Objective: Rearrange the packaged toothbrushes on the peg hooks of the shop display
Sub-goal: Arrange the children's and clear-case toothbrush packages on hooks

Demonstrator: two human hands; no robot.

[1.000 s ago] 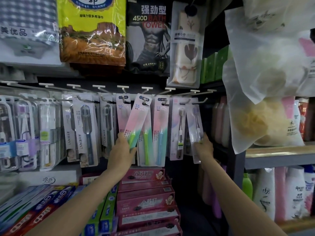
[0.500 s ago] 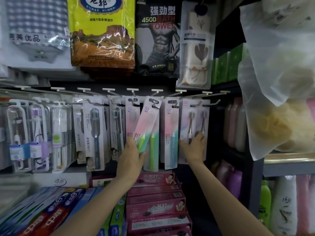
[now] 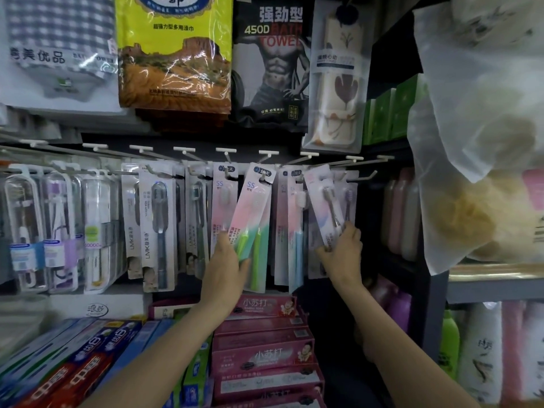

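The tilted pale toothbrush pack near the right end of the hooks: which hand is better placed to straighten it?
The right hand, most likely: it already pinches the lower end of that pale pack. The left hand is busy holding the pink-green pack.

A shop, by every sign. Rows of packaged toothbrushes [image 3: 159, 228] hung on white peg hooks [image 3: 226, 153], many alike side by side. Bagged bath towels [image 3: 272, 60] with printed labels hanging above. Stacked toothpaste boxes [image 3: 262, 357] below, in pink and in red and blue. Shelves [image 3: 494, 285] of bottles [image 3: 482, 353] to the right, with bagged sponges [image 3: 471, 219] hung in front.
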